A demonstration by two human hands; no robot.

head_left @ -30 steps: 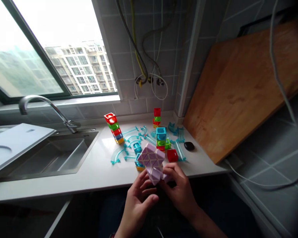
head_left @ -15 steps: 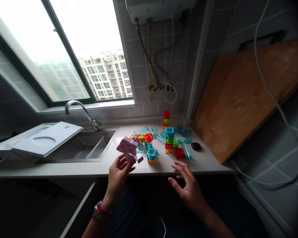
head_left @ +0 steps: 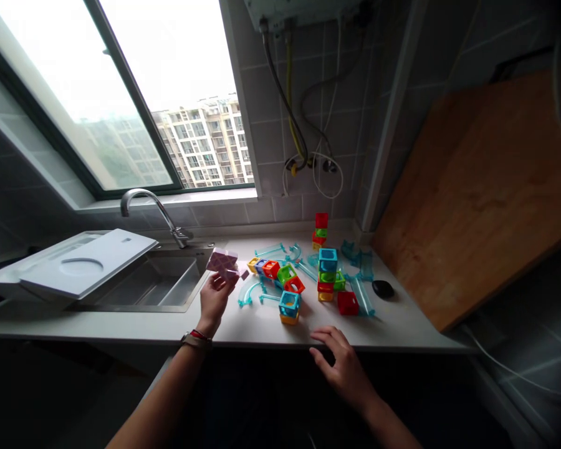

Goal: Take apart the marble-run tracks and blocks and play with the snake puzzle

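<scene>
My left hand (head_left: 214, 302) pinches a lilac, patterned cluster of joined blocks (head_left: 222, 262), held above the counter just right of the sink. A small piece sticks out from its right side. My right hand (head_left: 339, 362) hovers at the counter's front edge, holding nothing, thumb and fingers apart. Between the hands stands a clear blue cube (head_left: 290, 303) on a yellow one. A bent row of coloured cubes (head_left: 271, 269) lies behind it. To the right rises a stack of see-through cubes (head_left: 327, 275), with a single red cube (head_left: 348, 303) beside it.
Clear blue track pieces (head_left: 362, 295) lie scattered on the white counter (head_left: 252, 327). Another cube stack (head_left: 321, 231) stands near the wall. A black oval object (head_left: 383, 289) is at the right, before a leaning wooden board (head_left: 486, 206). The sink (head_left: 168, 293) and white panel (head_left: 88, 260) are left.
My left hand has moved left and forward with the lilac cluster, uncovering the coloured row and curved track. The view has shifted slightly. My right hand stays near the front edge, still empty.
</scene>
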